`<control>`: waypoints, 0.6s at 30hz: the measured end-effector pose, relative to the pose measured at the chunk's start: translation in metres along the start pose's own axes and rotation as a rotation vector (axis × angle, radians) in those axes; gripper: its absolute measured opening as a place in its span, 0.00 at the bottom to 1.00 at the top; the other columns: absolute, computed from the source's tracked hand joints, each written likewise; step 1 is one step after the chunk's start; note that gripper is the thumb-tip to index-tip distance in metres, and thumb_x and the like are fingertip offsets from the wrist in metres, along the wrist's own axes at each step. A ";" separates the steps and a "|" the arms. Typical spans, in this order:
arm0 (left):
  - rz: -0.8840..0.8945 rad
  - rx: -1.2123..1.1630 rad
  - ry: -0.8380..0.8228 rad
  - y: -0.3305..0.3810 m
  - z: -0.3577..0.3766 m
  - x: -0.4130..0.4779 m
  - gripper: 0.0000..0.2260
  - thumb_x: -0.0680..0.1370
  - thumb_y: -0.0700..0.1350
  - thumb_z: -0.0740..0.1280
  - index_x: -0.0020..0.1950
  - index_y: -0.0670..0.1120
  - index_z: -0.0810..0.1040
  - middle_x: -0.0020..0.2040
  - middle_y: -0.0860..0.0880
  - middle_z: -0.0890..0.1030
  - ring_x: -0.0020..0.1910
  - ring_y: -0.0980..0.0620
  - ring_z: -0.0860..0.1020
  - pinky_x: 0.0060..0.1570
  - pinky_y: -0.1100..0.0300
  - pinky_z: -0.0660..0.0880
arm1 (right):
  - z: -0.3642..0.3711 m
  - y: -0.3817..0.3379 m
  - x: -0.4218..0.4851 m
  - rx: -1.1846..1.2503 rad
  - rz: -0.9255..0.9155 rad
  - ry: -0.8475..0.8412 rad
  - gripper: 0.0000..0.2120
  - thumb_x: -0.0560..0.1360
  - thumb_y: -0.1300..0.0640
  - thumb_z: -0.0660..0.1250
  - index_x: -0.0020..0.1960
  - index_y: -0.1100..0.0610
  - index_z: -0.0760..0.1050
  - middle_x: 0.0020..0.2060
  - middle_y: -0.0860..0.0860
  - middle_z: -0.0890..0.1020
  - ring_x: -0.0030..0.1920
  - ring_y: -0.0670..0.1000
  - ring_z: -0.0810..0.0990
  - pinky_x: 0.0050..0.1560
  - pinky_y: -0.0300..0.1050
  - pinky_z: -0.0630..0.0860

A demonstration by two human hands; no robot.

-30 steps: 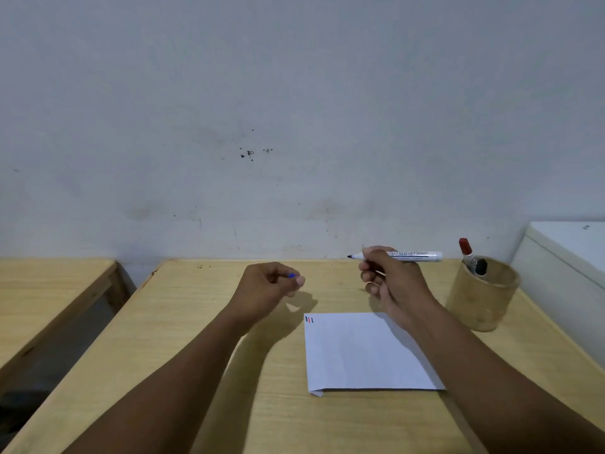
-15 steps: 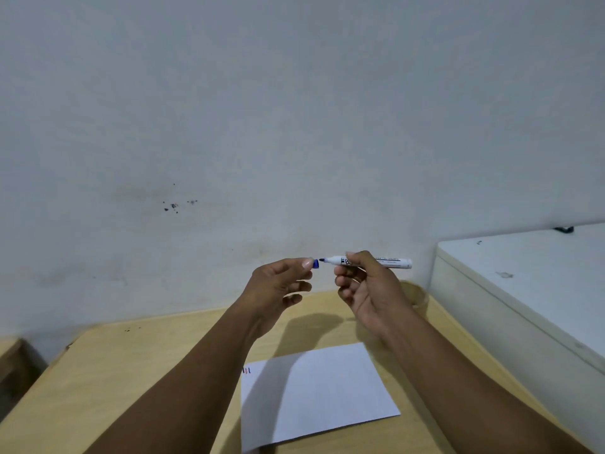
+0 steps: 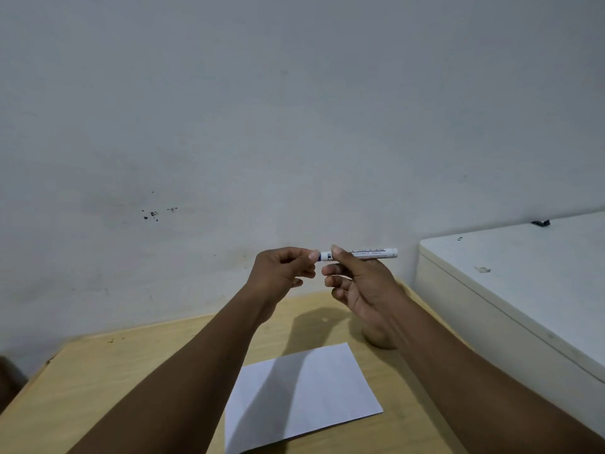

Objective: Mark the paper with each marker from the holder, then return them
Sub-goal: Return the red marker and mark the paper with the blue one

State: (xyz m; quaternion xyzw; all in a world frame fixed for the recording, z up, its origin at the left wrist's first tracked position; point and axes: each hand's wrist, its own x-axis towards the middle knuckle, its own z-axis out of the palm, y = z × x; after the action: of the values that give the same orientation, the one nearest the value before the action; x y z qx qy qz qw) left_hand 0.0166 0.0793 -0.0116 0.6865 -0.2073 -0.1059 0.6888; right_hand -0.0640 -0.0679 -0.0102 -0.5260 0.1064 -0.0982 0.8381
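I hold a white marker (image 3: 366, 253) level in the air in front of the wall, my right hand (image 3: 357, 283) pinching its barrel. My left hand (image 3: 283, 270) is closed on the marker's left end, where the blue cap sits hidden inside my fingers. Below, the white paper (image 3: 304, 394) lies on the wooden table (image 3: 108, 381). Only a sliver of the wooden holder (image 3: 376, 339) shows behind my right wrist; its other markers are hidden.
A white box-like unit (image 3: 523, 290) stands against the table's right side, with a small dark object (image 3: 540, 222) at its back edge. The grey wall rises straight behind the table.
My left hand carried the blue cap to the marker's tip and closed over it, so the tip no longer shows. The view has swung up and to the right, and the holder slid behind my right arm.
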 end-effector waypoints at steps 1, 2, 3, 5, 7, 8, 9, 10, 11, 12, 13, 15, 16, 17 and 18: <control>0.030 0.023 0.016 0.004 0.001 0.002 0.06 0.75 0.48 0.76 0.45 0.46 0.87 0.37 0.48 0.85 0.41 0.51 0.83 0.43 0.58 0.75 | -0.002 -0.006 0.000 -0.076 0.046 0.002 0.14 0.78 0.49 0.72 0.48 0.60 0.78 0.30 0.54 0.82 0.24 0.48 0.79 0.22 0.37 0.68; 0.067 0.055 0.033 0.008 0.002 0.005 0.05 0.75 0.47 0.76 0.44 0.46 0.87 0.37 0.49 0.85 0.39 0.52 0.83 0.41 0.60 0.75 | -0.006 -0.013 0.000 -0.174 0.093 0.010 0.17 0.77 0.44 0.71 0.47 0.59 0.78 0.28 0.54 0.82 0.22 0.47 0.77 0.20 0.36 0.66; 0.105 0.089 0.044 0.014 0.005 0.008 0.05 0.75 0.46 0.76 0.44 0.45 0.86 0.36 0.49 0.85 0.38 0.53 0.83 0.38 0.62 0.75 | -0.011 -0.021 0.000 -0.272 0.137 0.017 0.19 0.76 0.41 0.71 0.45 0.59 0.77 0.27 0.53 0.81 0.20 0.46 0.75 0.18 0.34 0.64; 0.169 0.157 0.051 0.026 0.010 0.016 0.05 0.74 0.45 0.77 0.44 0.44 0.86 0.36 0.48 0.85 0.37 0.53 0.82 0.36 0.64 0.74 | -0.025 -0.038 0.001 -0.388 0.192 0.048 0.22 0.75 0.38 0.70 0.41 0.58 0.77 0.24 0.52 0.80 0.17 0.44 0.71 0.16 0.33 0.59; 0.207 0.237 0.044 0.035 0.018 0.024 0.05 0.74 0.46 0.77 0.43 0.44 0.86 0.39 0.45 0.87 0.37 0.52 0.82 0.37 0.61 0.74 | -0.043 -0.052 0.000 -0.413 0.162 0.127 0.21 0.76 0.40 0.70 0.40 0.58 0.78 0.23 0.51 0.79 0.16 0.44 0.69 0.15 0.33 0.58; 0.219 0.283 0.031 0.037 0.022 0.027 0.06 0.74 0.46 0.76 0.44 0.44 0.86 0.40 0.44 0.87 0.38 0.52 0.83 0.37 0.60 0.74 | -0.051 -0.057 -0.001 -0.424 0.115 0.177 0.19 0.77 0.43 0.70 0.40 0.59 0.78 0.23 0.52 0.79 0.17 0.45 0.70 0.16 0.34 0.59; 0.231 0.336 0.012 0.039 0.028 0.030 0.07 0.74 0.47 0.76 0.45 0.43 0.87 0.40 0.43 0.88 0.37 0.53 0.82 0.37 0.62 0.74 | -0.060 -0.060 -0.002 -0.443 0.059 0.221 0.17 0.78 0.45 0.70 0.42 0.60 0.79 0.24 0.52 0.79 0.18 0.46 0.70 0.17 0.35 0.60; 0.246 0.399 -0.010 0.039 0.035 0.032 0.07 0.74 0.47 0.76 0.45 0.43 0.87 0.39 0.44 0.87 0.37 0.54 0.82 0.36 0.64 0.74 | -0.067 -0.062 -0.004 -0.465 0.020 0.254 0.15 0.78 0.48 0.69 0.43 0.60 0.79 0.26 0.53 0.79 0.20 0.47 0.71 0.18 0.37 0.61; 0.264 0.469 -0.027 0.038 0.042 0.034 0.07 0.74 0.47 0.76 0.46 0.44 0.87 0.38 0.47 0.86 0.36 0.55 0.81 0.35 0.66 0.73 | -0.073 -0.062 -0.005 -0.492 -0.009 0.281 0.14 0.78 0.50 0.69 0.44 0.61 0.79 0.27 0.54 0.79 0.21 0.48 0.72 0.19 0.38 0.61; 0.282 0.536 -0.043 0.037 0.050 0.036 0.07 0.74 0.47 0.76 0.46 0.44 0.87 0.37 0.49 0.85 0.35 0.56 0.80 0.35 0.67 0.72 | -0.079 -0.061 -0.006 -0.518 -0.021 0.303 0.12 0.79 0.51 0.69 0.46 0.61 0.79 0.29 0.55 0.79 0.21 0.49 0.72 0.20 0.38 0.62; 0.293 0.593 -0.060 0.034 0.058 0.036 0.07 0.74 0.47 0.76 0.47 0.44 0.87 0.36 0.50 0.85 0.36 0.56 0.81 0.36 0.67 0.72 | -0.083 -0.058 -0.007 -0.538 -0.026 0.317 0.12 0.79 0.52 0.69 0.47 0.61 0.79 0.30 0.55 0.79 0.22 0.49 0.72 0.21 0.39 0.62; 0.313 0.705 -0.095 0.027 0.072 0.038 0.08 0.74 0.47 0.76 0.47 0.44 0.87 0.37 0.51 0.84 0.37 0.56 0.80 0.37 0.65 0.72 | -0.092 -0.053 -0.007 -0.568 -0.023 0.327 0.11 0.79 0.54 0.69 0.49 0.62 0.79 0.32 0.56 0.80 0.22 0.50 0.72 0.23 0.40 0.62; 0.326 0.769 -0.110 0.025 0.077 0.037 0.08 0.74 0.47 0.77 0.48 0.44 0.87 0.37 0.52 0.83 0.37 0.56 0.79 0.37 0.64 0.71 | -0.094 -0.052 -0.007 -0.579 -0.017 0.333 0.11 0.79 0.54 0.69 0.50 0.63 0.80 0.32 0.57 0.80 0.23 0.50 0.72 0.23 0.40 0.62; 0.336 0.822 -0.139 0.020 0.081 0.039 0.08 0.73 0.48 0.77 0.47 0.45 0.87 0.36 0.52 0.83 0.35 0.57 0.79 0.38 0.63 0.71 | -0.097 -0.049 -0.006 -0.596 -0.018 0.330 0.11 0.79 0.54 0.68 0.51 0.63 0.80 0.33 0.57 0.81 0.23 0.50 0.73 0.23 0.40 0.63; 0.328 0.850 -0.182 0.016 0.084 0.039 0.08 0.73 0.48 0.77 0.47 0.45 0.87 0.35 0.52 0.83 0.35 0.58 0.80 0.39 0.62 0.72 | -0.099 -0.046 -0.006 -0.615 -0.017 0.336 0.11 0.78 0.55 0.68 0.51 0.64 0.80 0.33 0.57 0.81 0.23 0.50 0.73 0.23 0.40 0.63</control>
State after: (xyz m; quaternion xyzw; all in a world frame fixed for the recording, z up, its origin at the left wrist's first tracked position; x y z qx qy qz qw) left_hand 0.0134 -0.0130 0.0071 0.8541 -0.3976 0.0388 0.3330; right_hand -0.1003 -0.1707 -0.0099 -0.7312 0.2633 -0.1535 0.6103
